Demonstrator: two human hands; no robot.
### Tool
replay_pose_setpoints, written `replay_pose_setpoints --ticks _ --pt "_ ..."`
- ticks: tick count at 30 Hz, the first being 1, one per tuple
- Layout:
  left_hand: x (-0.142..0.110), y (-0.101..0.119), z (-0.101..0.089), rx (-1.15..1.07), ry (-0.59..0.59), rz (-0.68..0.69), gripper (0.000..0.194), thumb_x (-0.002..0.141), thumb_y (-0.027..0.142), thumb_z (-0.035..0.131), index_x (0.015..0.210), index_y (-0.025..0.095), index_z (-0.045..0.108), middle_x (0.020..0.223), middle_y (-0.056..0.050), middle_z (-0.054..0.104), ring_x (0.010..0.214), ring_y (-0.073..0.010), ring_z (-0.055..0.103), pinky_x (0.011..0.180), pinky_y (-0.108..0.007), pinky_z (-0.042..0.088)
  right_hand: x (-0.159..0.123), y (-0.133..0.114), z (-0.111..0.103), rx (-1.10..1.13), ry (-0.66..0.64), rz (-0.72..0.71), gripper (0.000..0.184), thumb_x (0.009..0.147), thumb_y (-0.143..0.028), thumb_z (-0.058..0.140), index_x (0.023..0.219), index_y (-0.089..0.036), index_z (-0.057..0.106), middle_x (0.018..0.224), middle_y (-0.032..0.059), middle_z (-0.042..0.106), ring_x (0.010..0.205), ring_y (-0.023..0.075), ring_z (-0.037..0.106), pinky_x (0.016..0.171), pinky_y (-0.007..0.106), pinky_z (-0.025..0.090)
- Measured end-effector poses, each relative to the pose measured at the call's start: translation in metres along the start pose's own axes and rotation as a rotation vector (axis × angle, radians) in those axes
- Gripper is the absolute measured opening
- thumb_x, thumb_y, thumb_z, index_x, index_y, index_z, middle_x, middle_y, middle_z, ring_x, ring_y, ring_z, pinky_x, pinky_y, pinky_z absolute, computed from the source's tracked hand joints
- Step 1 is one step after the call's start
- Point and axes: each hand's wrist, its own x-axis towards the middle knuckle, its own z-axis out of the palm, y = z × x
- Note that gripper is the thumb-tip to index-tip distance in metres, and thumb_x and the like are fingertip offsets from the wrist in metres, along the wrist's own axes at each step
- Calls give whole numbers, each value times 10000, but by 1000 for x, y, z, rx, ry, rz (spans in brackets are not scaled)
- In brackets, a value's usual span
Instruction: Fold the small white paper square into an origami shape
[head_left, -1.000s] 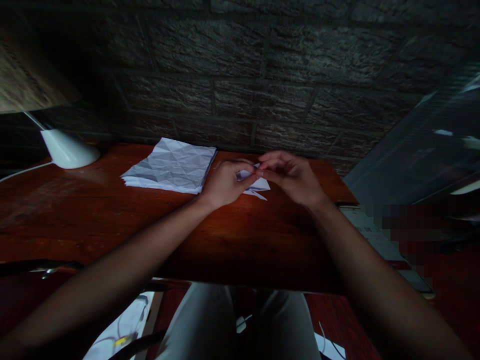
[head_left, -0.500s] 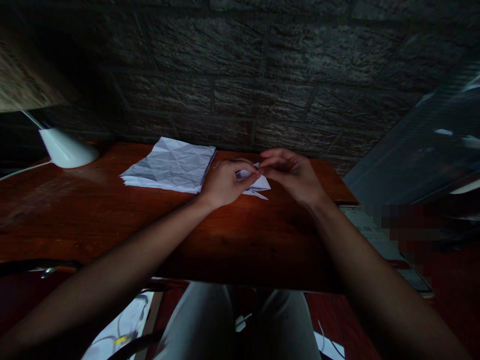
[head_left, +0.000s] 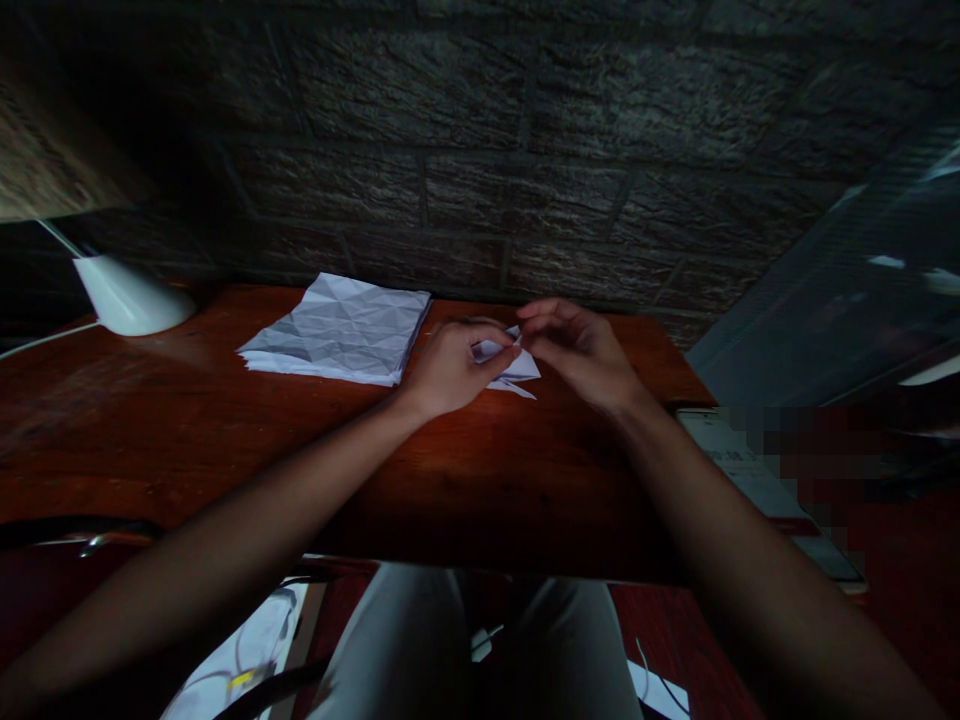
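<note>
A small folded piece of white paper (head_left: 525,367) rests on the brown wooden table, its pointed corners sticking out below the fingers. My left hand (head_left: 459,368) is closed on it, thumb and forefinger pinching its upper part. From the right, my right hand (head_left: 576,350) meets the same paper, with thumb and fingertips drawn together at its top point. The part between the fingertips is partly hidden. Left of my hands lies a stack of creased white paper sheets (head_left: 341,325), the top one marked with a grid of fold lines.
A lamp with a white base (head_left: 135,295) and woven shade (head_left: 56,160) stands at the left end of the wooden table (head_left: 187,420). Behind it rises a dark brick wall (head_left: 465,150). A grey panel (head_left: 810,270) is at right. My knees are under the table's front edge.
My right hand has shifted slightly left and its fingers have curled in more at the paper's top. My left hand and the folded paper stay nearly where they were.
</note>
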Motion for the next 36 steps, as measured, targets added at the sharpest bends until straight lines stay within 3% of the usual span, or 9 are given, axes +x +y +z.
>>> replay_pose_setpoints --ticks 23,31,36 --pt "0 3 0 10 -14 41 94 928 206 722 889 191 807 978 -60 846 902 -195 790 826 -306 591 2 2 2 58 -30 -51 264 784 -305 826 1004 -224 705 870 -14 710 750 131 629 701 282 506" --pt "0 2 1 -59 -17 -92 115 892 285 747 903 204 828 938 -49 854 827 -185 783 747 -290 587 0 -3 5 16 21 -11 256 784 -339 823 993 -236 716 918 8 728 795 150 647 730 303 533" --pt "0 1 1 -79 0 -101 129 897 287 729 882 199 822 943 -50 851 821 -176 770 755 -289 572 0 -3 -1 -26 12 17 312 782 -315 829 1059 -217 722 943 21 744 814 159 660 741 309 538"
